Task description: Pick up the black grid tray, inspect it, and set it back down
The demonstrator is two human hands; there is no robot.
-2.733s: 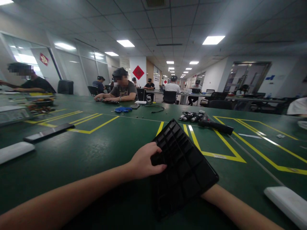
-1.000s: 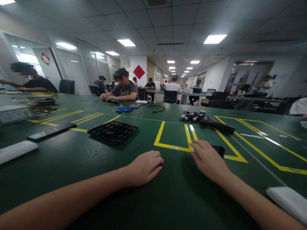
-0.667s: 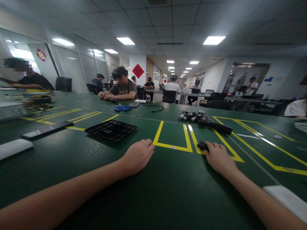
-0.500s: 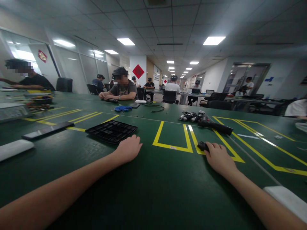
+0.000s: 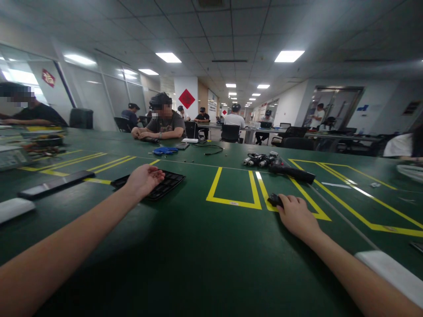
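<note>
My left hand (image 5: 142,180) is raised over a black gridded plastic tray (image 5: 167,184) and hides part of it. Its fingers are loosely curled and apart, with nothing visible in them. On the right, my right hand (image 5: 298,214) rests low on the green table (image 5: 211,259), closed around a small black object (image 5: 274,200) whose kind I cannot make out. That object lies at the corner of a yellow tape outline (image 5: 269,207). Beyond it are a bundle of black cables with metal connectors (image 5: 259,160) and a thick black tube (image 5: 294,173).
Left of the tray lie a long dark flat bar (image 5: 56,184) and a white rounded object (image 5: 15,209). A white object (image 5: 390,277) sits by my right forearm. Farther back are a blue item (image 5: 165,151) and a thin black cable (image 5: 214,149). A person (image 5: 167,121) sits across the table.
My left hand has lifted and moved left, from beside the tray's near right corner to over the tray. My right hand stays on the black object. The whole view has shifted slightly.
</note>
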